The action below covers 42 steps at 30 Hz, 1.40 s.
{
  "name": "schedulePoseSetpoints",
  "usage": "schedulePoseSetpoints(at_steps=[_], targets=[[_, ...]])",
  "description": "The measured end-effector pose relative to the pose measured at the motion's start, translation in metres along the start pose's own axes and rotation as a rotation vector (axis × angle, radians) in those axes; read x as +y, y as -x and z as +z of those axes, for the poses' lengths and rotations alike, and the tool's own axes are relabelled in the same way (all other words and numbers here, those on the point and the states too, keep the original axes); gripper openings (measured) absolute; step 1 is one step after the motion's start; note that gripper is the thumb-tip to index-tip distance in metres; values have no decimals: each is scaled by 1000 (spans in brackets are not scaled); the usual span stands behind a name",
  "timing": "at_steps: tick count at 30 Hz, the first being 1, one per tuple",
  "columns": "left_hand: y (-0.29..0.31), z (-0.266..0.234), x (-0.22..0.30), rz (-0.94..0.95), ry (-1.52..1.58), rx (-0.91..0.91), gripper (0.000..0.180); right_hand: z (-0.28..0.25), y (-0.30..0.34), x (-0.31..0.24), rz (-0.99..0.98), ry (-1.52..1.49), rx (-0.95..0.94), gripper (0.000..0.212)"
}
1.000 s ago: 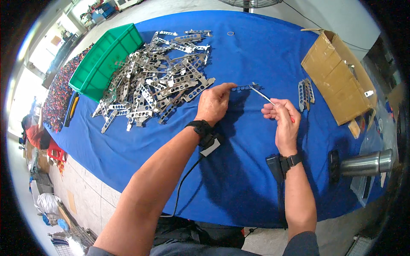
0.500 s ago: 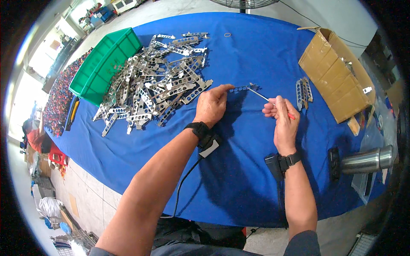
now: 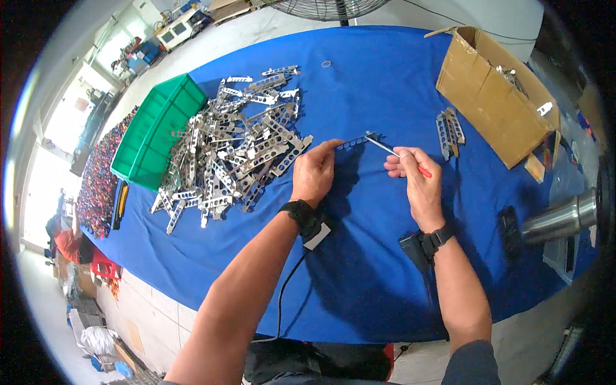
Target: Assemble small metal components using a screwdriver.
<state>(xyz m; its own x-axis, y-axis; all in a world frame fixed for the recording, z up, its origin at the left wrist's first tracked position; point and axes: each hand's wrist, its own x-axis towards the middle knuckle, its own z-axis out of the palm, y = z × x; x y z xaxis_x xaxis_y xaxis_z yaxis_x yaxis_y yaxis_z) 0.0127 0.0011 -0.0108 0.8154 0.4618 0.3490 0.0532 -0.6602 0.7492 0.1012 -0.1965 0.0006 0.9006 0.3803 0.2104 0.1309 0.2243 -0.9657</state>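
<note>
My left hand [image 3: 313, 172], fingers closed, pinches one end of a flat metal strip with round holes [image 3: 351, 142] just above the blue cloth. In my right hand [image 3: 420, 183] is a slim metal-shafted tool with a red handle [image 3: 383, 146]; its exact kind is unclear. The tool's tip meets the strip's right end, or lies just over it. Left of my hands spreads a heap of similar perforated metal strips [image 3: 224, 144]. A few more strips [image 3: 449, 133] lie side by side to the right, beyond my right hand.
A green plastic crate [image 3: 151, 138] is tipped beside the heap. At the right stand an open cardboard box [image 3: 491, 96] holding metal pieces and a steel flask [image 3: 559, 220] lying on its side. A rubber band [image 3: 326, 64] lies at the back. Cables run from both wrist straps.
The whole view has shifted and tilted a little. Both hands keep nearly the same pose, with the tool's tip still at the strip's right end.
</note>
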Motion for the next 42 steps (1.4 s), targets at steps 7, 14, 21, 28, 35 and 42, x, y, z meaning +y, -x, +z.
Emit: schedulePoseSetpoints(at_steps=[7,14,21,28,35,42], targets=[[0,-2,5,-39,10,-22,26,-1,1,-4,38,-54,-58,28],[0,-3,3,-33,-27,-25,25,-3,2,-4,39,-23,-64,30],[0,-5,8,-61,-54,-44,26,-4,1,-4,22,-47,-36,30],[1,-2,9,-81,-41,-52,26,-4,2,-1,-3,-66,-58,30],[1,-3,4,-93,-27,-64,26,-5,2,0,34,-49,-71,30],[1,-3,0,-89,-6,-63,26,-6,1,0,14,-68,-70,30]])
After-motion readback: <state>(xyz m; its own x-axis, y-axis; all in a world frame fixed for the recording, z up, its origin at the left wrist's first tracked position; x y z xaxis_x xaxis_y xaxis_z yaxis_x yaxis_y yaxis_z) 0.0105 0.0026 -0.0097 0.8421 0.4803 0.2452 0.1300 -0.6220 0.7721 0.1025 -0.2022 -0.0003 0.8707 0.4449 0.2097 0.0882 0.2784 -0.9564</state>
